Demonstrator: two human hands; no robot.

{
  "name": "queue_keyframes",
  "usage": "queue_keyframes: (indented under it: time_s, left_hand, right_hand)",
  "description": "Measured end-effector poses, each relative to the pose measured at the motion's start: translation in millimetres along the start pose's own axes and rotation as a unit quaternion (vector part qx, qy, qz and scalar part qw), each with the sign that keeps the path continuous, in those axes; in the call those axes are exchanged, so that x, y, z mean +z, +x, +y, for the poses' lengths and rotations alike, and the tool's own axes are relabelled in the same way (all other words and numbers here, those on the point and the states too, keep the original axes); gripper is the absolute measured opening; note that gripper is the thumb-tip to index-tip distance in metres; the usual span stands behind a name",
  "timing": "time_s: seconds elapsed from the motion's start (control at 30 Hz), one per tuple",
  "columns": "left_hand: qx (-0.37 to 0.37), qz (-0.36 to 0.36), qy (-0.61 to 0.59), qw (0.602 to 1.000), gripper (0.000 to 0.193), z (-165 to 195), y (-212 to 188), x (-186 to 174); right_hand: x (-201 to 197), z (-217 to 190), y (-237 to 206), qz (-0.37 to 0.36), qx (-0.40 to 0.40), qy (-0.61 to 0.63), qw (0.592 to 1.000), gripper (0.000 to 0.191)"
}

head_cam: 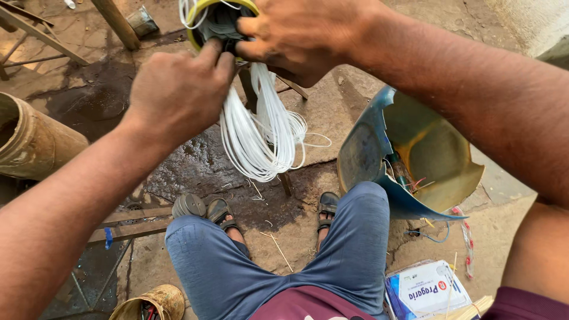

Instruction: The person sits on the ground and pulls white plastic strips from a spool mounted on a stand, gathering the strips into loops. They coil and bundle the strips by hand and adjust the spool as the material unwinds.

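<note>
Over wet stone ground (195, 160), white cord bundle (261, 130) lengthwise downward from both hands' grip.

Two hands (178, 89) (296, 35) — one white cord bundle (261, 130)

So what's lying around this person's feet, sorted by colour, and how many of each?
Blue: 1, cut drum
Rusty brown: 2, pipe, tin
Grey: 1, can
White: 1, packet
Total: 5

Hands (237, 71) grip white cord (261, 130) (looped).
</note>
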State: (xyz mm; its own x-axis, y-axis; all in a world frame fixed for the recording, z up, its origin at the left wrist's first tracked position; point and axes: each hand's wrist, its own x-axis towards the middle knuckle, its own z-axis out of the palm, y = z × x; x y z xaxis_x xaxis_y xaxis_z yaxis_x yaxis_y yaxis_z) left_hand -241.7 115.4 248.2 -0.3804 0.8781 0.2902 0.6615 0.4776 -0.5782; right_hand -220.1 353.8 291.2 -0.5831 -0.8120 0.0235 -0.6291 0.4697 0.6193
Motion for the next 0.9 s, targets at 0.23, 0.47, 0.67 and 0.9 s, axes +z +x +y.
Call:
queue_keyframes:
  time_s: [0.23,0.47,0.67,0.9]
  left_hand:
    - [-0.038,0.045,-0.06,0.996,0.028,3,17,4]
    - [-0.051,-0.045,-0.123,0.99,0.03,-4,23,3]
    - [-0.052,0.022,-0.145,0.988,0.033,-11,7,-9]
    - [-0.052,0.041,0.004,0.998,0.019,-3,-1,4]
  right_hand:
    - [-7,5,-5,0.096,-0.037,-0.115,0.988,0.025]
    - [-11,3,-10,0.105,0.003,-0.161,0.981,0.017]
    - [-17,-7,-10,0.148,0.023,-0.095,0.984,0.018]
    - [-11,-31,-4,0.05,0.146,0.0,0.988,0.019]
